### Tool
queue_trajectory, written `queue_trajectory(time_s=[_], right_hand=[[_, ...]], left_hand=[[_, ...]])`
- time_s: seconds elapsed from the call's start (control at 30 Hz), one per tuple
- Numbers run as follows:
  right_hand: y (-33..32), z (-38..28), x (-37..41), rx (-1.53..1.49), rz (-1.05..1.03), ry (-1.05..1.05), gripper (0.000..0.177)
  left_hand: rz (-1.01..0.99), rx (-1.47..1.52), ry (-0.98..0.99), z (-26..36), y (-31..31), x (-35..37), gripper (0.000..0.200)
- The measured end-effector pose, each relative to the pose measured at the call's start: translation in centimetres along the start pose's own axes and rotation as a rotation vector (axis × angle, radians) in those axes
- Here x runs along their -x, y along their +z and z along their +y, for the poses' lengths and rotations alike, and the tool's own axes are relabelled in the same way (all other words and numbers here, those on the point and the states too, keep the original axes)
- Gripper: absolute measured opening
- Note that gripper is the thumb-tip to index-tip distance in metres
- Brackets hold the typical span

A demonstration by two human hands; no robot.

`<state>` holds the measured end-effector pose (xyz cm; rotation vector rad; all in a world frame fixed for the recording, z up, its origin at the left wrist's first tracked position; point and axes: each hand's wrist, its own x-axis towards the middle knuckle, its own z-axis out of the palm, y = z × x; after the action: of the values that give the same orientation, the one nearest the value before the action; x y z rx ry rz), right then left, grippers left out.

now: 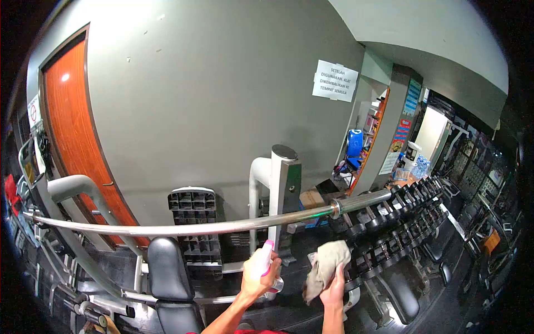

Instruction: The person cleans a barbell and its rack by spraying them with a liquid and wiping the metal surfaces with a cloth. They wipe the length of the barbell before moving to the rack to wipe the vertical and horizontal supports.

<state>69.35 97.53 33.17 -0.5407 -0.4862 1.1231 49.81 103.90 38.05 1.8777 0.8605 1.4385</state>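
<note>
My left hand [259, 274] is wrapped round a spray bottle [267, 257] with a pink and white top, held just below a long metal barbell [233, 225]. In my right hand [334, 289] is a crumpled beige cloth [328, 267], bunched up over the fingers. The barbell lies across the view, resting on a rack with a white and dark upright [285, 195]. Neither hand touches the bar. Part of the bottle's body is hidden by my left fingers.
A black padded bench [167, 270] stands below the bar at the left. Dumbbell racks [389, 222] run back at the right. Behind are a grey wall with a paper sign [335, 80], a black stepped platform [194, 228] and a wooden door [78, 122].
</note>
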Motion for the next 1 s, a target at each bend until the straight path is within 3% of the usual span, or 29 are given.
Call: queue_trajectory(time_s=[0.1, 0.13, 0.17, 0.23, 0.37, 0.43, 0.5, 0.57, 0.7, 0.77, 0.83, 0.87, 1.0], right_hand=[[3.4, -0.1, -2.9, 0.164, 0.107, -0.170, 0.045], [4.2, -0.2, -3.9, 0.190, 0.166, -0.191, 0.047], [5.6, -0.3, -4.8, 0.158, 0.181, -0.250, 0.048], [6.6, -0.2, -6.7, 0.180, 0.240, -0.343, 0.051], [9.5, 0.1, -9.0, 0.150, 0.290, -0.503, 0.047], [10.0, 0.5, -11.6, 0.811, 0.278, -0.951, 0.043], [14.1, 0.2, -13.4, 1.179, 0.157, -1.255, 0.050], [16.5, 1.8, -15.5, 1.535, 0.077, -1.257, 0.060], [16.5, 4.1, -14.6, 1.678, 0.042, -1.167, 0.060], [14.8, 4.8, -12.6, 1.730, -0.003, -0.905, 0.059], [13.9, 4.7, -9.8, 2.000, -0.044, -0.859, 0.058], [13.6, 4.5, -8.9, 2.042, -0.025, -0.850, 0.055], [14.4, 2.3, -8.6, 2.003, -0.149, -0.724, 0.037]], left_hand=[[-0.073, 0.092, -0.065, -0.1, -0.9, -0.9, 0.035], [-0.063, 0.039, 0.066, -1.0, -1.0, -1.2, 0.035], [-0.067, 0.041, 0.066, -1.1, -1.2, -1.3, 0.035], [-0.104, 0.145, -0.049, -1.1, -1.6, -1.4, 0.035], [-0.166, 0.142, -0.082, -1.8, -3.0, -0.4, 0.020], [-0.172, 0.212, -0.165, -1.9, -3.4, 0.3, 0.012], [-0.169, 0.286, -0.181, -2.7, -3.8, 1.1, 0.011], [-0.182, 0.250, -0.153, -3.9, -3.9, 1.7, 0.013], [-0.182, 0.244, -0.199, -4.5, -4.6, 2.2, 0.018], [-0.173, 0.290, -0.259, -4.7, -4.8, 2.0, 0.020], [-0.123, 0.285, -0.236, -5.0, -4.9, 2.0, 0.026], [-0.135, 0.222, -0.132, -5.7, -4.9, 2.0, 0.030], [-0.167, 0.308, -0.277, -6.0, -5.3, 2.7, 0.023]])
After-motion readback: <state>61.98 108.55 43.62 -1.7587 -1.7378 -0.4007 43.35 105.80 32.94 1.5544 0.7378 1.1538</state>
